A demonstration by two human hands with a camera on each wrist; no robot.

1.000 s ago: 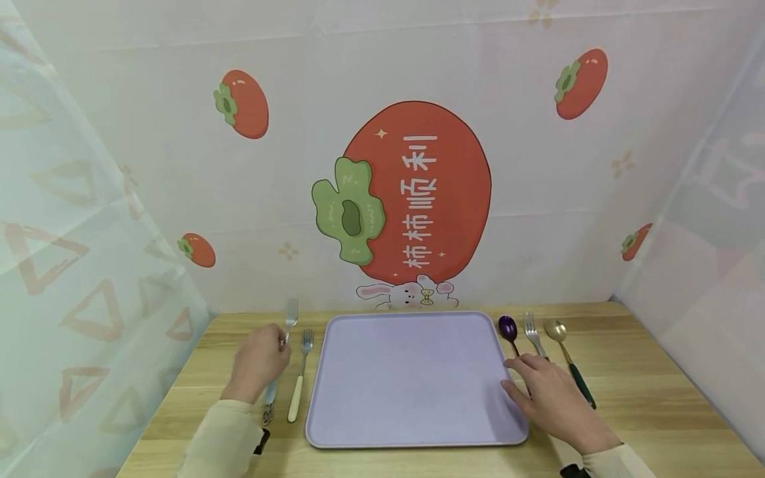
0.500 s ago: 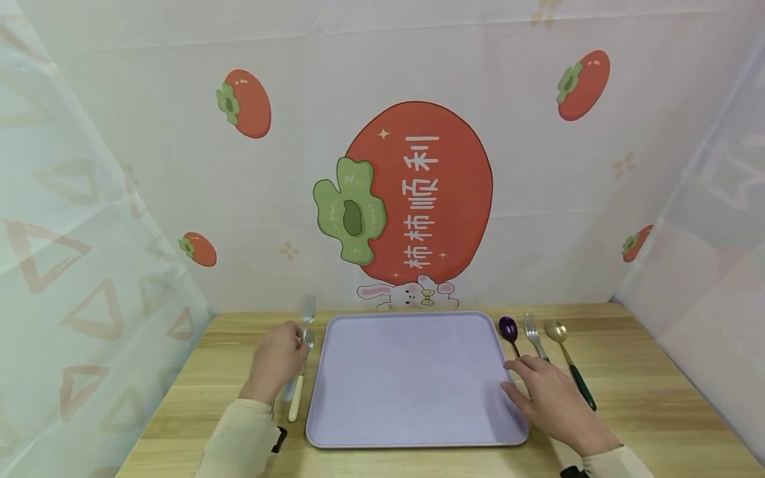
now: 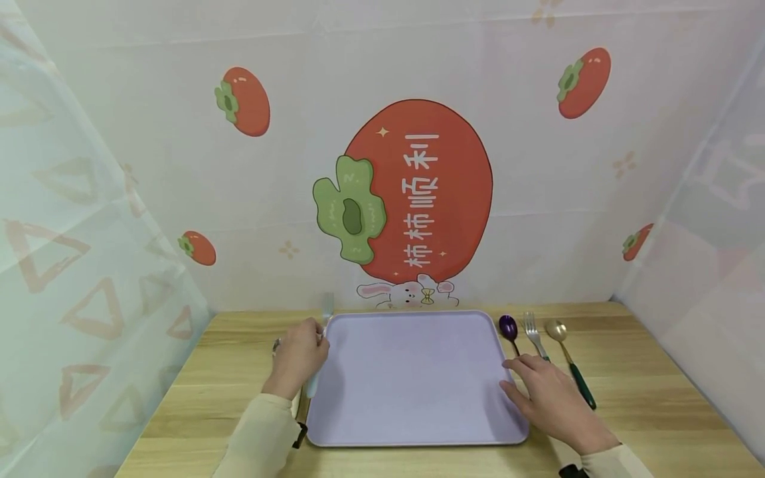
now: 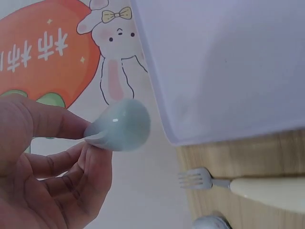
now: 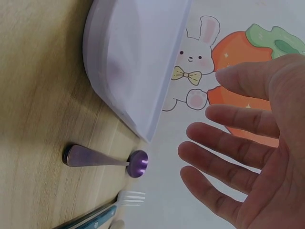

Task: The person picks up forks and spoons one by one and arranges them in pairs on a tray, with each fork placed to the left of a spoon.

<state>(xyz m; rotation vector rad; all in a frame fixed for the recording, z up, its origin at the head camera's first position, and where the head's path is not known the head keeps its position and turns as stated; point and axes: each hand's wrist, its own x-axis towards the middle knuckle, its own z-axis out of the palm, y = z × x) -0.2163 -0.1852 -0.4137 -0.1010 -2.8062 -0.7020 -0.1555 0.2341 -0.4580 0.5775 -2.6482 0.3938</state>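
Note:
My left hand (image 3: 299, 355) pinches a fork between thumb and fingers, over the left edge of the lavender tray (image 3: 418, 378). The tines of this fork (image 3: 328, 304) point to the back wall. Its pale blue handle (image 4: 125, 125) points at the camera in the left wrist view. Beside the tray lies a second fork with an ivory handle (image 4: 267, 192), mostly hidden by my arm in the head view. My right hand (image 3: 552, 398), fingers spread and holding nothing, hovers at the tray's right edge. Near it lies a purple spoon (image 3: 508, 328).
Right of the tray also lie a fork with a dark green-blue handle (image 5: 99, 218) and a gold spoon with a green handle (image 3: 576, 378). Left of my left hand, a silvery rounded piece (image 3: 276, 345) partly shows. The patterned back wall (image 3: 287, 199) borders the wooden table.
My left hand has carried the blue-handled fork rightward, from left of the ivory-handled fork to the tray's left edge. My right hand has stayed in place.

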